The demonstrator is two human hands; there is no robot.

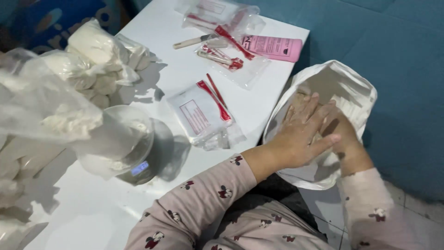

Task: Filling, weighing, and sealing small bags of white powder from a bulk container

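Both my hands reach into a large white sack (356, 88) that stands open beside the white table (185, 78). My left hand (298, 134) lies flat with fingers spread over the tan stuff inside the sack. My right hand (340, 127) sits just beyond it, partly covered by the left hand, its fingers down in the sack's contents. Whether either hand grips anything is hidden. My sleeves are pink with small printed figures.
On the table stand a clear bowl (120, 139) on a small scale (138, 169), filled clear bags (97, 55) at the left, zip bags with red strips (201, 113), a pink packet (275, 46) and a brush-like tool (192, 41). A blue sofa (397, 51) lies behind.
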